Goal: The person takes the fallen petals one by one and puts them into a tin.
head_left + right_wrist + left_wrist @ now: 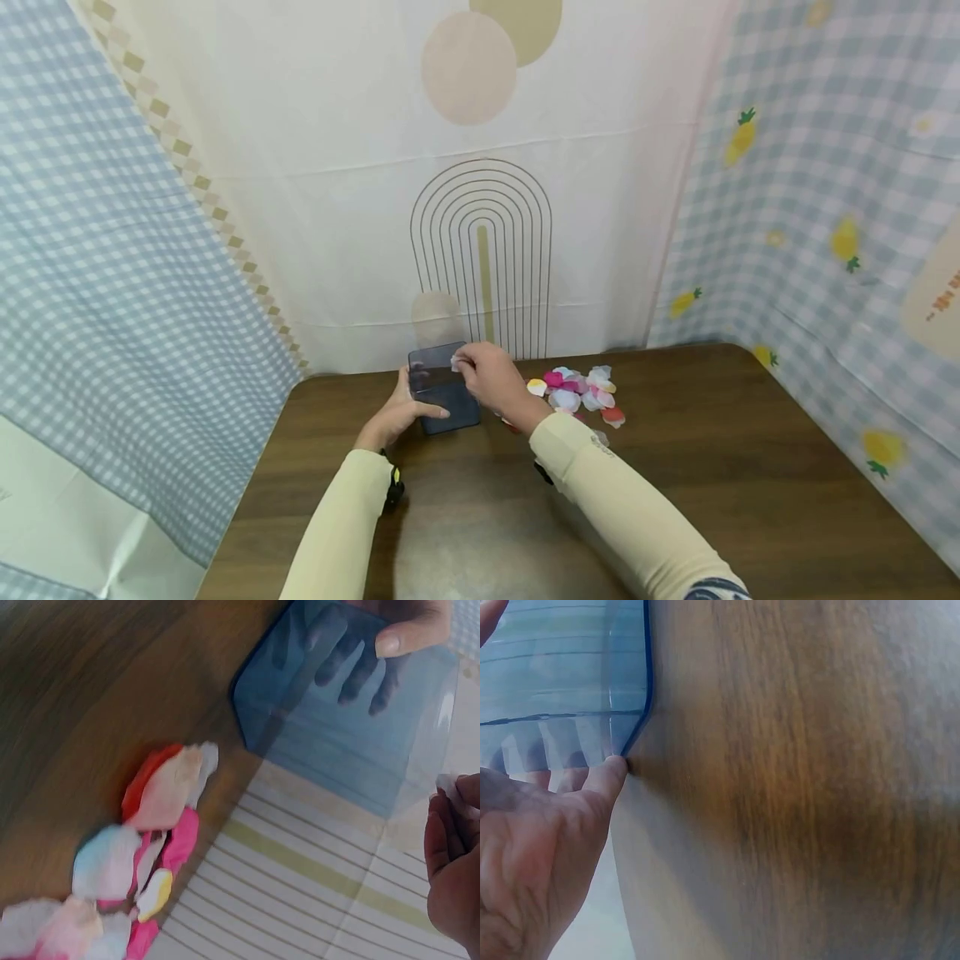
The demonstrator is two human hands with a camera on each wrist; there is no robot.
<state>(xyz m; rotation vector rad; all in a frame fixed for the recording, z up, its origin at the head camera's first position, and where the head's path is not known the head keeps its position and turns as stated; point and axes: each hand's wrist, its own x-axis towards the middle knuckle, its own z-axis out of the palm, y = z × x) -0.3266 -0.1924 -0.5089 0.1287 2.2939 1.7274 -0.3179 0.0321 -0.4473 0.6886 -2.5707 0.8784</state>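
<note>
Blue-and-white checked cloth [142, 208] hangs at ten o'clock, if the clear blue box [444, 393] is the middle of the clock. Twelve o'clock has a cream cloth [337, 233] with round spots and thin arches. Below it is a brown wooden table [480, 533].

At eight o'clock is the left hand [401, 408], coming out of a pale sleeve [330, 525]. It holds the box, with the thumb on the near side and the fingers behind. You can see the fingers right through the box. The box is near the back edge of the table; I can't tell if it sits flat.

Next, at two o'clock, the right hand [491, 379] pinches a small white petal [455, 363] by the box's edge. I can't tell if the petal is inside.

Further along, at three o'clock, is a messy heap of petals [564, 398], white, pink, yellow and red. A red petal [612, 417] lies on its four o'clock side.

Last, at two o'clock and far off, hangs checked pineapple cloth [810, 192].
</note>
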